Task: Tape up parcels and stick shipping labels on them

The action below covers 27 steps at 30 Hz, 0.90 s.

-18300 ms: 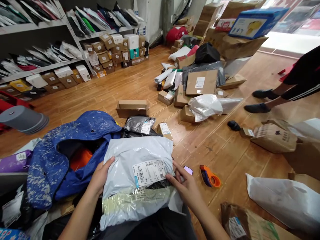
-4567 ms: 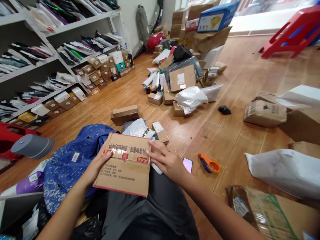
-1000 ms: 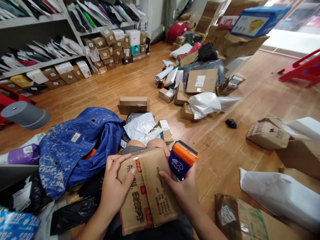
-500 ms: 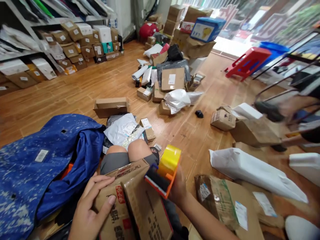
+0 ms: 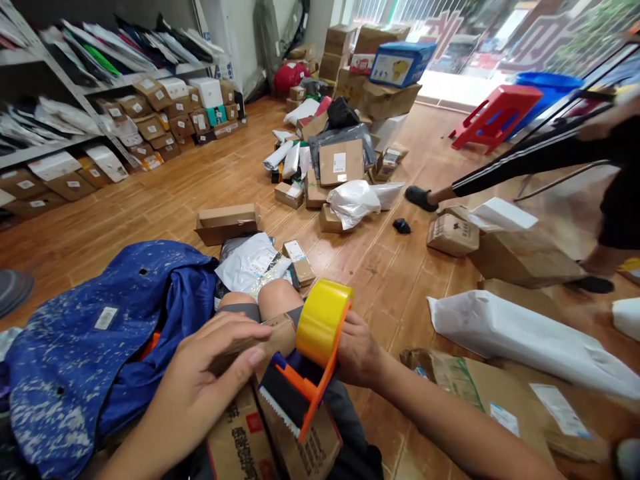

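Observation:
A brown cardboard box (image 5: pixel 245 443) with dark and red printing rests on my lap, a dark gap running along its top between the flaps. Held above it is an orange tape dispenser (image 5: pixel 305 387) with a large yellow tape roll (image 5: pixel 324 320) and a toothed cutting edge. My right hand (image 5: pixel 357 353) is closed round the dispenser's far side, so its grip is hidden. My left hand (image 5: pixel 215 367) is over the box's left part, thumb and fingers apart and holding nothing. Whether its fingertips touch the box, I cannot tell.
A blue woven sack (image 5: pixel 100 333) lies left; white and grey mailer bags (image 5: pixel 250 260) lie beyond my knees. Parcels are heaped (image 5: pixel 345 160) mid-floor. A long white package (image 5: pixel 520 333) and flat cartons lie right. Another person's leg (image 5: pixel 540 160) reaches in near a red stool (image 5: pixel 500 117). Shelves (image 5: pixel 115 83) hold parcels.
The dispenser has moved left and nearer over the box. My left hand has come off the box's side and moved right and up. The other person's leg now stretches further left.

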### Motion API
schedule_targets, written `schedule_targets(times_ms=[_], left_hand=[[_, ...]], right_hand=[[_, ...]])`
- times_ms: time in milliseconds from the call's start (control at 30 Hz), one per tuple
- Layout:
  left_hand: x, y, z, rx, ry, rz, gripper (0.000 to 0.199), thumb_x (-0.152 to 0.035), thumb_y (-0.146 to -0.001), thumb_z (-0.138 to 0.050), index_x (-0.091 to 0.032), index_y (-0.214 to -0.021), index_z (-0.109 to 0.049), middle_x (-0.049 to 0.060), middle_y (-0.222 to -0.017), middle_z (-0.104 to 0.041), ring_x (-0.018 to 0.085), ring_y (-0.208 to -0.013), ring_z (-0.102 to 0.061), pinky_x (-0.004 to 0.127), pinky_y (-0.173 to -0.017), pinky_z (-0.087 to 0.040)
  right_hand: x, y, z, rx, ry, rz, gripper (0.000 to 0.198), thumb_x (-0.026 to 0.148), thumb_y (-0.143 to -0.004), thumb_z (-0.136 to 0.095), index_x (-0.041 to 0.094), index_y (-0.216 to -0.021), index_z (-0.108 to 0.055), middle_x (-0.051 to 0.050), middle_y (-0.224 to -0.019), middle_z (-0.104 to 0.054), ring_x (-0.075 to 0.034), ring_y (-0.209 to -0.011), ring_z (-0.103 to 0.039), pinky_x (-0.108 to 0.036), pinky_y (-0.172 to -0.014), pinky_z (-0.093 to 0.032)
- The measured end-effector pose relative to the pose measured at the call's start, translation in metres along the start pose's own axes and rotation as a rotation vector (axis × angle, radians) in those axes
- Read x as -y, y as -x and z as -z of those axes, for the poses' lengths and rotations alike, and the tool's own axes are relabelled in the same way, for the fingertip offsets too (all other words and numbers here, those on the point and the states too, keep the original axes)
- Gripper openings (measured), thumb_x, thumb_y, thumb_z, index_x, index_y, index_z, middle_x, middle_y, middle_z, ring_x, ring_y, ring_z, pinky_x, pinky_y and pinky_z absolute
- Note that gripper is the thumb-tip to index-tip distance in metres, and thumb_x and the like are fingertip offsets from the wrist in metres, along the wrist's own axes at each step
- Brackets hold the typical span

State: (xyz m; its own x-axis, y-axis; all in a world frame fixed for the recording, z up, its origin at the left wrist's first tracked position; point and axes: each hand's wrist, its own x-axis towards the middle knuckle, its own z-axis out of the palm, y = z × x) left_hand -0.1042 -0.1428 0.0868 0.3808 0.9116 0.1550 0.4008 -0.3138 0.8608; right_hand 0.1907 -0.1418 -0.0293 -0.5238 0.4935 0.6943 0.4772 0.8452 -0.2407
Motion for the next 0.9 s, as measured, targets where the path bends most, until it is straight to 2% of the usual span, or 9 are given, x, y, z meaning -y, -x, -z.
schedule_targets(times_ms=[133, 233, 300, 400, 500, 633, 767, 900], left_hand=[[-0.012, -0.021, -0.007, 0.023, 0.141, 0.076, 0.024, -0.042, -0.104, -0.069, -0.035, -0.125, -0.081, 0.004, -0.125, -0.08, 0.028, -0.117, -0.075, 0.038, -0.102, -0.06], [-0.011, -0.028, -0.009, 0.104, 0.292, 0.145, 0.035, -0.045, -0.104, -0.069, -0.032, -0.135, -0.077, 0.008, -0.126, -0.079, 0.03, -0.116, -0.076, 0.043, -0.104, -0.06], [-0.012, -0.028, -0.01, 0.15, 0.334, 0.154, 0.041, -0.047, -0.101, -0.072, -0.031, -0.139, -0.075, 0.01, -0.127, -0.079, 0.032, -0.115, -0.075, 0.046, -0.104, -0.061], [-0.017, -0.027, -0.011, 0.168, 0.241, 0.102, 0.05, -0.049, -0.094, -0.081, -0.035, -0.141, -0.075, 0.01, -0.132, -0.075, 0.034, -0.119, -0.072, 0.05, -0.108, -0.058], [-0.021, -0.028, -0.01, 0.212, 0.107, 0.028, 0.049, -0.049, -0.093, -0.083, -0.041, -0.14, -0.074, 0.008, -0.131, -0.071, 0.033, -0.123, -0.067, 0.05, -0.113, -0.053], [-0.027, -0.035, -0.006, 0.246, 0.1, -0.026, 0.033, -0.046, -0.092, -0.085, -0.039, -0.124, -0.08, 0.005, -0.121, -0.067, 0.028, -0.116, -0.066, 0.044, -0.109, -0.053], [-0.035, -0.04, -0.001, 0.272, 0.14, -0.021, 0.013, -0.039, -0.093, -0.085, -0.031, -0.102, -0.08, 0.004, -0.111, -0.065, 0.024, -0.11, -0.065, 0.037, -0.102, -0.053], [-0.041, -0.036, 0.003, 0.308, 0.164, 0.005, 0.014, -0.035, -0.094, -0.084, -0.026, -0.088, -0.076, 0.002, -0.106, -0.063, 0.022, -0.105, -0.064, 0.034, -0.097, -0.052]], right_hand=[[0.006, -0.017, 0.005, -0.031, 0.026, 0.137, 0.026, 0.02, -0.108, -0.043, 0.02, -0.12, -0.067, -0.009, -0.092, -0.083, -0.026, -0.087, -0.081, -0.042, -0.093, -0.063], [0.011, -0.023, 0.006, -0.041, 0.052, 0.201, 0.039, 0.019, -0.112, -0.031, 0.02, -0.118, -0.069, -0.009, -0.099, -0.084, -0.023, -0.094, -0.08, -0.04, -0.097, -0.062], [0.014, -0.025, 0.007, -0.023, 0.04, 0.211, 0.04, 0.018, -0.113, -0.03, 0.017, -0.121, -0.069, -0.011, -0.105, -0.083, -0.023, -0.103, -0.079, -0.039, -0.099, -0.06], [0.016, -0.027, 0.008, 0.009, 0.013, 0.203, 0.037, 0.018, -0.113, -0.032, 0.017, -0.121, -0.069, -0.013, -0.112, -0.082, -0.023, -0.108, -0.078, -0.039, -0.1, -0.06], [0.016, -0.03, 0.009, -0.001, 0.016, 0.214, 0.04, 0.018, -0.114, -0.03, 0.019, -0.111, -0.069, -0.01, -0.101, -0.083, -0.022, -0.097, -0.077, -0.038, -0.095, -0.061], [0.018, -0.037, 0.014, 0.016, 0.013, 0.268, 0.045, 0.016, -0.116, -0.025, 0.016, -0.107, -0.069, -0.009, -0.094, -0.08, -0.021, -0.092, -0.075, -0.036, -0.097, -0.058], [0.019, -0.043, 0.019, 0.059, -0.004, 0.311, 0.049, 0.013, -0.114, -0.023, 0.018, -0.1, -0.069, -0.008, -0.087, -0.077, -0.021, -0.081, -0.071, -0.036, -0.089, -0.058], [0.02, -0.046, 0.025, 0.083, -0.021, 0.345, 0.046, 0.011, -0.112, -0.025, 0.016, -0.1, -0.068, -0.01, -0.084, -0.076, -0.023, -0.079, -0.07, -0.037, -0.084, -0.058]])
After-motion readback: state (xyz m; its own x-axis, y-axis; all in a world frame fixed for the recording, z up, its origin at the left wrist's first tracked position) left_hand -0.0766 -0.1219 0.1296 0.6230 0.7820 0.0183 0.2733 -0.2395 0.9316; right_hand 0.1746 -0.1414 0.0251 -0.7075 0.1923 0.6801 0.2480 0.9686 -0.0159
